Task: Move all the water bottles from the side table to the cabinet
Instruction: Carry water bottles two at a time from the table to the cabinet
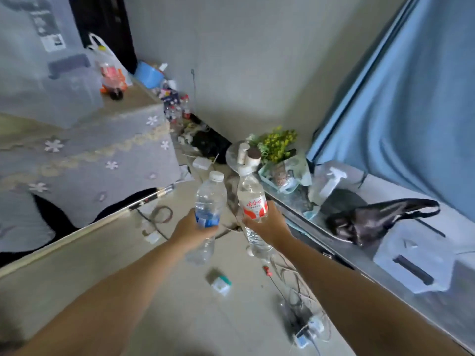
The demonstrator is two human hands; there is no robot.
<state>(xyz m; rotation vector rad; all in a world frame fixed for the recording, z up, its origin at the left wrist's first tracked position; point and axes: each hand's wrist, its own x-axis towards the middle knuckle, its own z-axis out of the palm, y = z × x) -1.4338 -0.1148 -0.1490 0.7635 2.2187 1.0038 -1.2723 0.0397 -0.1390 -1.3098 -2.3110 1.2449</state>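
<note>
My left hand (191, 231) grips a clear water bottle with a blue label (208, 201) and a white cap, held upright over the floor. My right hand (270, 224) grips a second clear water bottle with a red and white label (252, 199), also upright, close beside the first. Both bottles hang in the air between the cloth-covered furniture on the left and the low surface on the right. More small bottles (177, 109) stand on the floor by the far wall.
A grey flowered cloth (84, 155) covers furniture at left. At right a low surface (385, 276) carries a black bag (372, 222), a spray bottle (331, 183), yellow flowers (279, 143) and a white box (413, 255). Cables and a power strip (305, 330) lie on the floor.
</note>
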